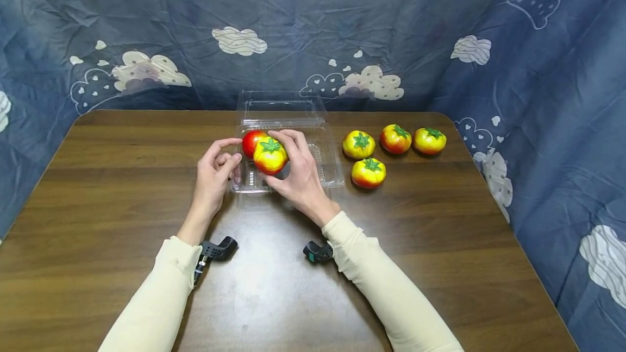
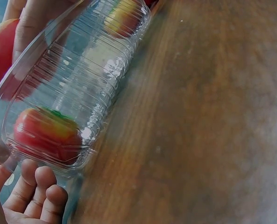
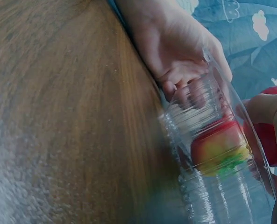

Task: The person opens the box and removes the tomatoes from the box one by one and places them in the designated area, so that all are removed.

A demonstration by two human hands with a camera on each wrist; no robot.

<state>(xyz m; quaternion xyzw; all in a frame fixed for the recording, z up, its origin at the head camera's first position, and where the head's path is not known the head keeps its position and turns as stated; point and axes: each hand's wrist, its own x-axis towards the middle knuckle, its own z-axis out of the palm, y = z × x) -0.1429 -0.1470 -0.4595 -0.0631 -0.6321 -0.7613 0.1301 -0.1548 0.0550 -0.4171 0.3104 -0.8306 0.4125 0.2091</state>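
A clear hinged plastic container [image 1: 320, 170] lies near the table's back edge with its lid [image 1: 281, 107] raised behind it. Inside, at the left end, sits a red-yellow toy persimmon [image 2: 47, 137], partly hidden in the head view. Over the tray my right hand [image 1: 300, 173] grips another toy persimmon [image 1: 270, 155], yellow and red with a green leafy top, between thumb and fingers. My left hand [image 1: 212, 175] holds the container's left edge. Its index finger reaches toward the rim and the other fingers curl beside the wall.
Several more toy persimmons, such as a yellow one [image 1: 359, 144] and a lower one [image 1: 369, 173], stand on the brown wooden table [image 1: 415, 221] right of the container. A blue cloud-patterned curtain [image 1: 195, 10] hangs behind the table. Black wrist devices [image 1: 220, 249] are on both arms.
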